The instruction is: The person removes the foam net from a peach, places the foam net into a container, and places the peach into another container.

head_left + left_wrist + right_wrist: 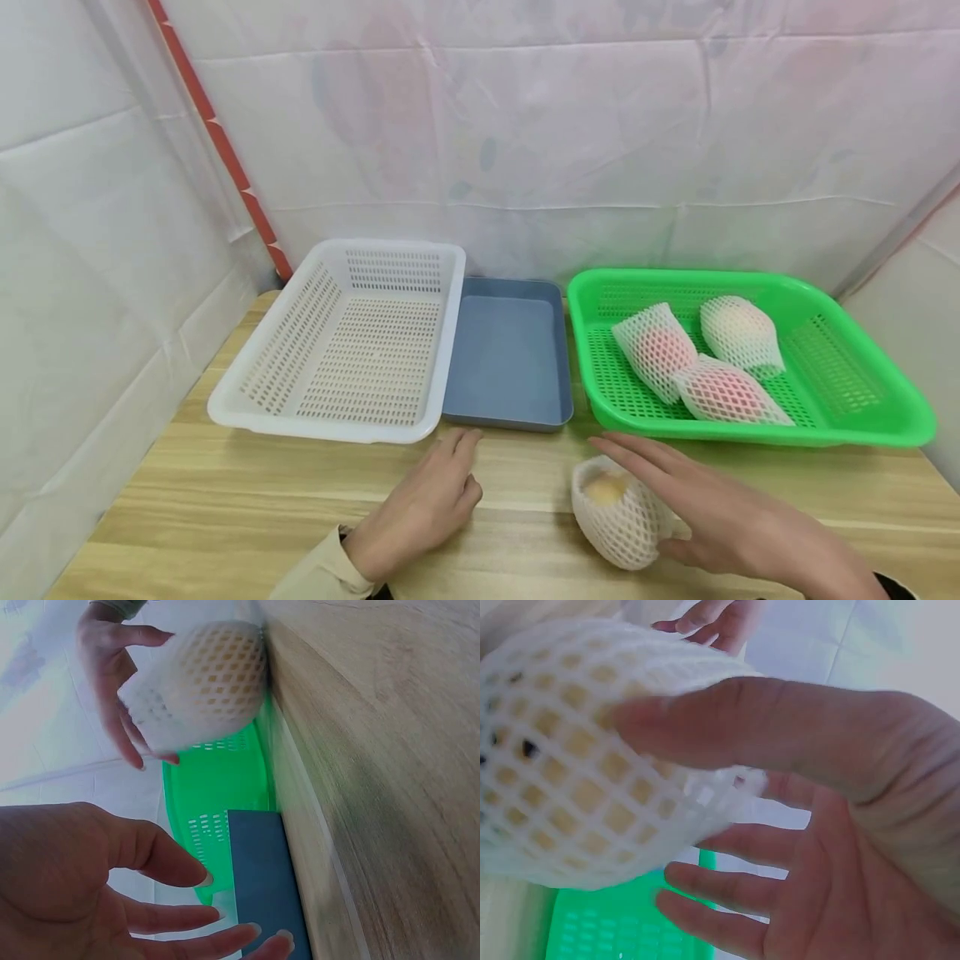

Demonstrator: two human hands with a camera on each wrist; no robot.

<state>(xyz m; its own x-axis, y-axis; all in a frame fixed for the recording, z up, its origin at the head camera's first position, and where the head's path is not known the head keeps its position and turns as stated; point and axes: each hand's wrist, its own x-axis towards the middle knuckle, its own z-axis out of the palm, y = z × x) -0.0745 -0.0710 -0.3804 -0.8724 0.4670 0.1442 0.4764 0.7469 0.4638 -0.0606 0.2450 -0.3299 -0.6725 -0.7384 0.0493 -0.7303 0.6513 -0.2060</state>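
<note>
A yellowish round fruit in a white foam net (618, 521) sits on the wooden table in front of the green basket. Beside it is my right hand (723, 512), with fingers extended above its far side and thumb low at its near end. The right wrist view has the thumb (705, 724) across the net, though whether it touches is unclear. My left hand (423, 508) hovers near the table before the white basket, its fingers loosely extended and nothing held. In the left wrist view the netted fruit (217, 679) stands close to the right hand's spread fingers.
A white perforated basket (333, 427) stands at the left. Next to it lies a shallow grey-blue tray (510, 358). The green basket (825, 429) at the right holds three netted fruits, among them a pinkish one (660, 354). White sheeting hangs behind the table and on both sides.
</note>
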